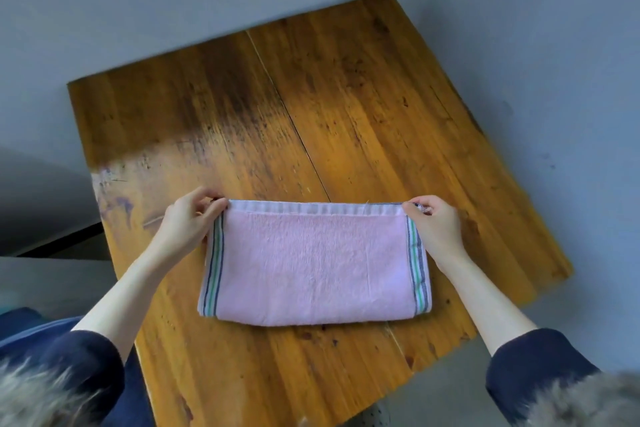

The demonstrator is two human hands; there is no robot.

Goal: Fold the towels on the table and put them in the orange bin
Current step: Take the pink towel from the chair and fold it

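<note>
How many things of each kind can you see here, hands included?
Pink towel, folded on the table: 1
Wooden table: 1
Hands pinching the towel's far corners: 2, the left hand and the right hand
Orange bin: 0 in view
Total: 4

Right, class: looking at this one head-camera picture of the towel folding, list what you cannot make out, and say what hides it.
1. Orange bin: not in the head view at all, so its place is unknown.
2. Layer count of the pink striped terry towel: the top layer covers those beneath.
3. Fingertips of the left hand and right hand: tucked round the far corners.
4. Near part of the worn wooden table: cut off by the bottom edge.
</note>
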